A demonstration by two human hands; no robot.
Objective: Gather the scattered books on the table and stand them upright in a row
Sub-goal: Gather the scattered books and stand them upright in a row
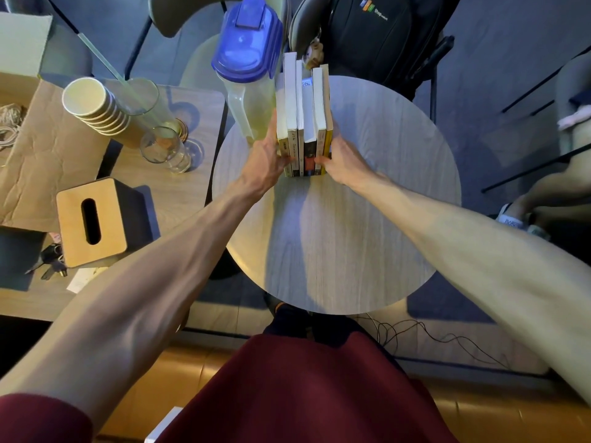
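1. A round grey wood-grain tabletop [367,203] is seen from above, with the person's two bare arms reaching forward over it.
2. Six or so books [303,123] stand upright in one tight row at the far side of the tabletop, spines facing the person and page edges up.
3. The left hand [267,158] lies against the row's left cover, fingers stretched along it and the thumb hooked onto the spines near the bottom.
4. The right hand [342,161] clasps the right end of the row, a fingertip bent onto the spines low down; its other fingers are hidden behind the books.
5. The two hands are apart, squeezing the row between them.
6. A clear jug [246,75] with a blue lid stands just left of the books, touching or nearly touching them.
7. On a lower tabletop at left: a stack of paper cups [96,107], a glass [163,148], a wooden tissue box [92,219] and flattened cardboard [48,148].
8. Beyond the books, a black backpack [377,36] sits on a chair.
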